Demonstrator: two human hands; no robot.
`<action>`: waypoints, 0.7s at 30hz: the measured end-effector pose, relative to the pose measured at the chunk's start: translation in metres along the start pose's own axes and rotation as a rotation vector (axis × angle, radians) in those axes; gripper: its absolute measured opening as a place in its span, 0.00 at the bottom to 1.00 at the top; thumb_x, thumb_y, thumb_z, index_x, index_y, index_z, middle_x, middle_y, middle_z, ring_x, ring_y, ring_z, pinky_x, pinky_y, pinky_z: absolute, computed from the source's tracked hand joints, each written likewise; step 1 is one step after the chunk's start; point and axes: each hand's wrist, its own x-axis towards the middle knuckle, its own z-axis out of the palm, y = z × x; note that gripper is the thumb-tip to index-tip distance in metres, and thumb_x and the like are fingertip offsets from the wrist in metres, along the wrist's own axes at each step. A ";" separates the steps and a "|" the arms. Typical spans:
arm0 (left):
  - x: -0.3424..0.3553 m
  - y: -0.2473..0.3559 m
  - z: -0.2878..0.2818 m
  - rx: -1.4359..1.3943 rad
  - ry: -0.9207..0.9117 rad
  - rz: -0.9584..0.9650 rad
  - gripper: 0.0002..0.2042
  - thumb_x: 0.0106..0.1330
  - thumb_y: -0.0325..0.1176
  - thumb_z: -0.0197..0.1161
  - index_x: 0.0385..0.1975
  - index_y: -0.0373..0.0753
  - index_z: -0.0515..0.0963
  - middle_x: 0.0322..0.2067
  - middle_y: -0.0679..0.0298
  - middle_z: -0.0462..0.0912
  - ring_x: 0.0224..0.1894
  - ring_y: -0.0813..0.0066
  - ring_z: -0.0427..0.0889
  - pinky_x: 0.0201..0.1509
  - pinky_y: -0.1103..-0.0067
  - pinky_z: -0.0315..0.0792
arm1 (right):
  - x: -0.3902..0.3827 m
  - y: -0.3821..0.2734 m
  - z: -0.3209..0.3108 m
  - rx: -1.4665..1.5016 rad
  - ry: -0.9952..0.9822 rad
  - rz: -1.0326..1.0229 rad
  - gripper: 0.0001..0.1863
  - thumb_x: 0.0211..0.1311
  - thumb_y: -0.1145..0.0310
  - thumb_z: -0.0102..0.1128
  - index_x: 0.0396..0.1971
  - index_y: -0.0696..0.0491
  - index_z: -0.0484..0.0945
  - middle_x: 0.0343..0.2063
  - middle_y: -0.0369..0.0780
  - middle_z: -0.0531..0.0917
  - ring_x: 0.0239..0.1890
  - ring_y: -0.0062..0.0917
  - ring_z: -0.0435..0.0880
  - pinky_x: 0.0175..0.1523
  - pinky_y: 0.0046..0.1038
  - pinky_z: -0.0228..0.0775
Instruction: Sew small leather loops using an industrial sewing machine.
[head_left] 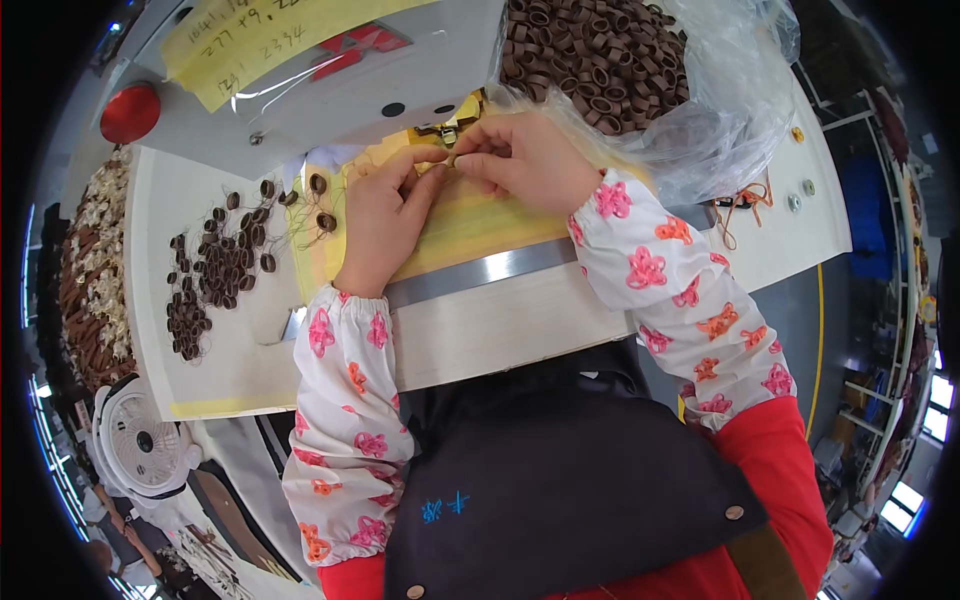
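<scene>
From my remote seat, biggest first: white table [520,330] fills the middle, grey sewing machine [290,112] at its far side, red knob [130,113] on the left end. Clear plastic bag [735,115] sits far right, open, heaped with brown rings [600,60]. White fan [143,440] stands off the left edge. Metal strip [490,268] runs across the table near the person. Cluster of brown rings with loose threads [225,255] lies left, a few stray ones near the left wrist. Left hand [395,205] and right hand [522,160] meet just in front of the small metal foot [449,134], fingertips together, thumb and forefinger of each bunched in a narrow pinch. I can't tell what they hold; fingers cover it.
</scene>
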 end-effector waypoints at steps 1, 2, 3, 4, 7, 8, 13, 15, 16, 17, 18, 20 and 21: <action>0.002 0.004 -0.003 0.020 -0.022 -0.029 0.08 0.55 0.33 0.60 0.34 0.40 0.78 0.10 0.64 0.67 0.13 0.77 0.64 0.20 0.81 0.59 | 0.007 0.000 -0.002 0.043 -0.028 0.038 0.06 0.55 0.74 0.56 0.28 0.61 0.72 0.21 0.35 0.77 0.20 0.15 0.75 0.24 0.16 0.67; 0.004 0.006 -0.004 0.039 -0.043 -0.057 0.08 0.54 0.32 0.61 0.33 0.41 0.79 0.10 0.64 0.66 0.13 0.77 0.63 0.19 0.81 0.58 | 0.011 0.002 -0.003 0.051 -0.036 0.051 0.06 0.56 0.74 0.55 0.29 0.61 0.72 0.21 0.35 0.77 0.20 0.15 0.75 0.23 0.16 0.67; 0.004 0.006 -0.003 0.043 -0.038 -0.045 0.08 0.54 0.32 0.61 0.33 0.41 0.79 0.09 0.65 0.65 0.13 0.77 0.62 0.19 0.81 0.58 | 0.015 0.005 -0.003 0.059 -0.050 0.065 0.06 0.56 0.73 0.55 0.30 0.61 0.73 0.21 0.36 0.77 0.20 0.15 0.75 0.23 0.16 0.68; 0.005 0.004 -0.001 0.046 -0.032 -0.032 0.08 0.53 0.32 0.61 0.33 0.41 0.79 0.09 0.66 0.64 0.12 0.77 0.62 0.19 0.80 0.57 | 0.017 0.007 -0.002 0.067 -0.062 0.079 0.06 0.57 0.73 0.55 0.31 0.61 0.73 0.21 0.36 0.77 0.20 0.15 0.75 0.22 0.15 0.68; 0.008 0.000 -0.001 0.063 -0.016 -0.019 0.08 0.53 0.31 0.61 0.33 0.41 0.79 0.09 0.67 0.65 0.12 0.78 0.62 0.19 0.80 0.58 | 0.017 0.005 -0.004 0.082 -0.044 0.113 0.07 0.55 0.73 0.56 0.32 0.61 0.74 0.20 0.36 0.78 0.21 0.16 0.77 0.24 0.18 0.69; 0.009 -0.001 -0.001 0.069 -0.011 -0.018 0.08 0.52 0.31 0.61 0.33 0.40 0.79 0.09 0.67 0.66 0.12 0.78 0.63 0.19 0.80 0.59 | 0.015 0.007 -0.002 -0.054 0.049 -0.019 0.07 0.54 0.73 0.57 0.31 0.61 0.74 0.20 0.37 0.78 0.21 0.18 0.77 0.25 0.19 0.69; 0.018 0.004 0.004 0.094 0.037 -0.128 0.10 0.51 0.35 0.62 0.27 0.35 0.79 0.10 0.64 0.71 0.13 0.78 0.69 0.20 0.81 0.62 | 0.015 0.021 0.006 -0.416 0.333 -0.442 0.07 0.47 0.74 0.60 0.27 0.60 0.75 0.22 0.42 0.79 0.22 0.26 0.79 0.28 0.24 0.69; 0.022 0.001 0.007 0.098 0.043 -0.188 0.11 0.51 0.37 0.62 0.25 0.34 0.79 0.10 0.64 0.72 0.13 0.79 0.69 0.20 0.82 0.62 | 0.018 0.022 0.007 -0.429 0.366 -0.439 0.06 0.46 0.74 0.60 0.26 0.60 0.76 0.21 0.43 0.79 0.22 0.29 0.79 0.28 0.25 0.69; 0.023 -0.003 0.009 0.083 0.048 -0.214 0.12 0.51 0.38 0.62 0.24 0.34 0.79 0.10 0.64 0.72 0.13 0.80 0.69 0.20 0.82 0.62 | 0.020 0.022 0.007 -0.436 0.382 -0.440 0.06 0.46 0.74 0.60 0.25 0.59 0.77 0.21 0.44 0.79 0.22 0.31 0.78 0.28 0.26 0.69; 0.024 -0.005 0.009 0.068 0.054 -0.240 0.12 0.51 0.39 0.62 0.23 0.34 0.79 0.10 0.65 0.72 0.13 0.80 0.69 0.20 0.82 0.62 | 0.021 0.022 0.008 -0.421 0.384 -0.420 0.05 0.46 0.75 0.59 0.24 0.59 0.76 0.21 0.44 0.78 0.23 0.33 0.78 0.28 0.29 0.69; 0.025 -0.005 0.009 0.039 0.038 -0.264 0.12 0.52 0.38 0.62 0.25 0.34 0.80 0.10 0.68 0.71 0.14 0.84 0.67 0.19 0.84 0.61 | 0.020 0.022 0.008 -0.406 0.387 -0.397 0.04 0.46 0.75 0.58 0.23 0.59 0.75 0.21 0.45 0.78 0.24 0.36 0.77 0.29 0.31 0.69; 0.024 -0.002 0.007 -0.019 0.007 -0.313 0.11 0.54 0.37 0.62 0.29 0.34 0.80 0.11 0.74 0.69 0.15 0.92 0.62 0.19 0.88 0.58 | 0.020 0.022 0.009 -0.405 0.387 -0.375 0.03 0.46 0.76 0.57 0.22 0.59 0.74 0.21 0.46 0.77 0.25 0.39 0.77 0.30 0.34 0.68; 0.023 0.000 0.007 -0.014 0.023 -0.321 0.12 0.55 0.37 0.62 0.29 0.34 0.80 0.11 0.74 0.69 0.15 0.92 0.62 0.19 0.88 0.58 | 0.019 0.020 0.009 -0.419 0.383 -0.377 0.03 0.46 0.76 0.57 0.22 0.59 0.74 0.21 0.46 0.77 0.25 0.40 0.77 0.29 0.34 0.68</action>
